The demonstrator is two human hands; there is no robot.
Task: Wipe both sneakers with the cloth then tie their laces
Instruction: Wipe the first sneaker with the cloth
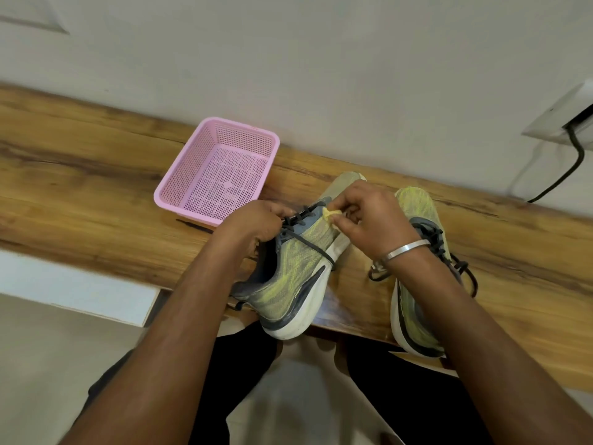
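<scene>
Two yellow-green knit sneakers with white soles and dark laces are on the wooden shelf. The left sneaker is tilted on its side, heel toward me. My left hand grips it at the collar and tongue, by the laces. My right hand pinches a small yellow cloth against that sneaker's upper near the toe. The right sneaker stands upright beside it, partly hidden under my right forearm, its laces loose.
An empty pink perforated plastic basket sits on the shelf left of the sneakers, against the white wall. A thin dark strip lies in front of it. A wall socket with a black cable is at the far right.
</scene>
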